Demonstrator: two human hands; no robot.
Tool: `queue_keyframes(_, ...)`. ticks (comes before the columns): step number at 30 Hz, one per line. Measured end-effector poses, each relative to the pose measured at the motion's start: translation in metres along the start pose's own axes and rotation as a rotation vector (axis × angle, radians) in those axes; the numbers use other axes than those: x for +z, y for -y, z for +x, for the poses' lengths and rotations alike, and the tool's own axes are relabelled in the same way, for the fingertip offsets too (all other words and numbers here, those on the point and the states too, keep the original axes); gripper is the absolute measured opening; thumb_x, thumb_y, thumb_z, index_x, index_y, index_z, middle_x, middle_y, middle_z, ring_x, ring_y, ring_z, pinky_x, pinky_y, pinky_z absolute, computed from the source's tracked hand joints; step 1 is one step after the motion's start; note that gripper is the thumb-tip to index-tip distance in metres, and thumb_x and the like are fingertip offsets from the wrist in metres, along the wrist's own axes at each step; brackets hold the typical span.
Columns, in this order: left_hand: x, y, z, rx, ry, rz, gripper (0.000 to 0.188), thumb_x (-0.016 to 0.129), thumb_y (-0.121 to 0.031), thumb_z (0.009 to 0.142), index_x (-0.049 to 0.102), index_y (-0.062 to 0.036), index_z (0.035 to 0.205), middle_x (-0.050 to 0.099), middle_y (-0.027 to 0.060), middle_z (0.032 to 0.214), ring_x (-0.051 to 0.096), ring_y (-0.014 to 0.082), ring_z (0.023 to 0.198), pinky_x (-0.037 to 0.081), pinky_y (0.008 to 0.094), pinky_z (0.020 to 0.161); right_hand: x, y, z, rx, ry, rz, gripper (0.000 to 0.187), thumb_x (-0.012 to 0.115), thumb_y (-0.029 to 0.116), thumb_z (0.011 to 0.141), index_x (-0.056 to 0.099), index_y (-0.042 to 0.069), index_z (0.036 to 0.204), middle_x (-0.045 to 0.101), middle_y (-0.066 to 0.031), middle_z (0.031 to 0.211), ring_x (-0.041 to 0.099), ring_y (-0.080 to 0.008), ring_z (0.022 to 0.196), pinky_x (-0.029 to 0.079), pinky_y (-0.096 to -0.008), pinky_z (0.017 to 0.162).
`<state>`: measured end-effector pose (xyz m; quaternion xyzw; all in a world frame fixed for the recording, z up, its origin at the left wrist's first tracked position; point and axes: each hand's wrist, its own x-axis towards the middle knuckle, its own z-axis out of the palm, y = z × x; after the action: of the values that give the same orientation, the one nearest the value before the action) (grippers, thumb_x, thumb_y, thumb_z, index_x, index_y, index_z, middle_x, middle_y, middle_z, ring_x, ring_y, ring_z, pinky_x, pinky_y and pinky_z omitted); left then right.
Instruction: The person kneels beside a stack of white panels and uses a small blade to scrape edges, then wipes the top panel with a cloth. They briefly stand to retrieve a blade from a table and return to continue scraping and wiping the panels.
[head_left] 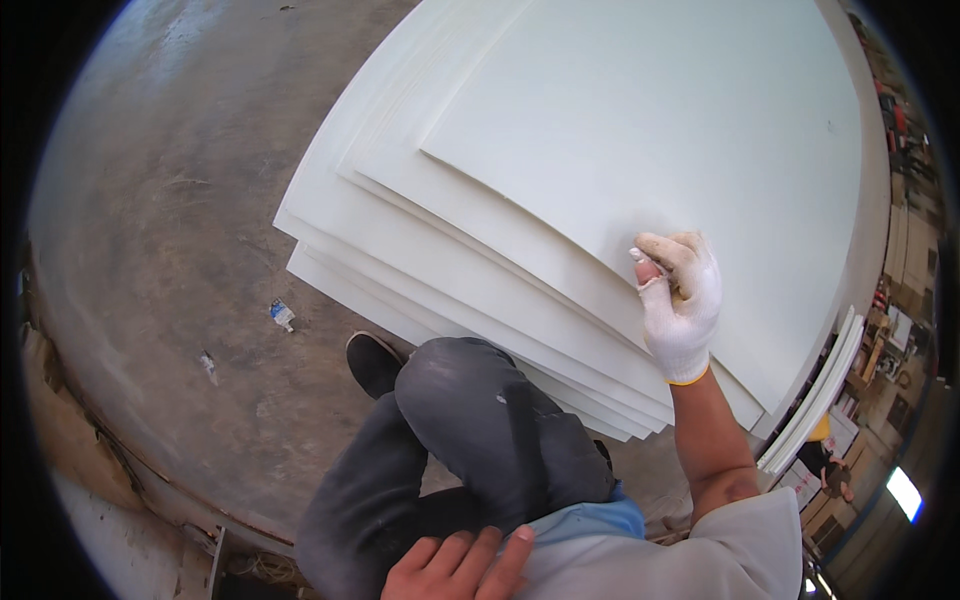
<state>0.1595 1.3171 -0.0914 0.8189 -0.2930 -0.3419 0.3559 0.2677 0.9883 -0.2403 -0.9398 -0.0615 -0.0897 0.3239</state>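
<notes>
1. Lying at far left on the brown-grey concrete floor (170, 250): a crumpled blue-and-white wrapper (282, 314) and a small pale scrap (208, 367); both well apart from the stack, probably just dropped.
2. Next, a dark, pale-rimmed shoe (374, 364) and dark grey fabric trousers (465, 400); one knee is bent just beside the sheets, presumably to bring the upper body close.
3. Bare left hand (455, 568) at the lower edge, by the lap; fingers slightly bent and a little parted; palm hidden, so cannot tell whether it grips anything; likely resting.
4. Stack of white, flat, thin sheets (400, 235), material uncertain; edges stepped like a stair, perhaps from loose piling; near edges thus exposed.
5. Pale greenish-white, smooth, straight-edged uppermost sheet (680, 100): flat on the stack, set back from layers below; left corner points to the person's left; near edge slants to lower right; long axis appears to run away from the person; far end cut off, so a judgement only.
6. Right hand (683, 295) in a white knitted glove, yellow-edged, over the uppermost sheet's near part; thumb and forefinger tips pressed together; cannot tell whether the white bit there is pinched scrap or frayed glove.
</notes>
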Motion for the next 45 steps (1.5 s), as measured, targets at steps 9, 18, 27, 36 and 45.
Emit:
queue_keyframes(9, 0.016, -0.005, -0.005, -0.036, -0.051, 0.014, 0.063, 0.073, -0.023, 0.092, 0.06, -0.0017, 0.149, 0.07, 0.0126, 0.124, 0.065, 0.0283, 0.101, 0.049, 0.0421, 0.083, -0.007, -0.015, -0.021, -0.08, 0.029, -0.043, 0.036, 0.071, -0.008, 0.079, 0.074, 0.009, 0.11, 0.068, -0.0015, 0.089, 0.058, -0.0243, 0.08, 0.045, -0.0387, 0.082)
queue_keyframes(18, 0.021, -0.007, -0.004, -0.064, -0.058, 0.026, 0.064, 0.074, -0.023, 0.091, 0.061, -0.0037, 0.15, 0.07, 0.0115, 0.124, 0.065, 0.027, 0.101, 0.049, 0.041, 0.083, 0.017, 0.001, 0.005, -0.273, 0.09, -0.112, 0.034, 0.076, -0.002, 0.077, 0.072, 0.013, 0.108, 0.063, 0.0001, 0.083, 0.056, -0.0231, 0.075, 0.04, -0.0396, 0.079)
queue_keyframes(27, 0.023, -0.006, -0.002, -0.03, -0.108, 0.025, 0.062, 0.073, -0.024, 0.092, 0.062, -0.0023, 0.149, 0.07, 0.0135, 0.123, 0.064, 0.0271, 0.099, 0.048, 0.0398, 0.081, 0.039, 0.014, 0.039, -0.386, 0.119, -0.117, 0.035, 0.076, -0.006, 0.076, 0.073, 0.009, 0.108, 0.062, -0.0034, 0.083, 0.054, -0.0251, 0.073, 0.04, -0.0394, 0.077)
queue_keyframes(36, 0.02, -0.002, 0.004, 0.043, -0.086, 0.022, 0.059, 0.07, -0.023, 0.096, 0.061, 0.0003, 0.149, 0.071, 0.0167, 0.122, 0.064, 0.0279, 0.097, 0.048, 0.0389, 0.08, 0.04, 0.017, 0.043, -0.382, 0.162, -0.099, 0.036, 0.074, -0.008, 0.077, 0.073, 0.007, 0.109, 0.06, -0.0028, 0.081, 0.052, -0.0237, 0.073, 0.04, -0.0388, 0.077)
queue_keyframes(45, 0.016, 0.0, 0.005, 0.043, -0.093, 0.012, 0.057, 0.068, -0.022, 0.097, 0.062, 0.0014, 0.149, 0.071, 0.0182, 0.12, 0.064, 0.0289, 0.098, 0.048, 0.039, 0.081, 0.042, 0.022, 0.047, -0.386, 0.179, -0.096, 0.035, 0.076, -0.007, 0.078, 0.073, 0.006, 0.11, 0.062, -0.0033, 0.081, 0.052, -0.0232, 0.072, 0.041, -0.0384, 0.078)
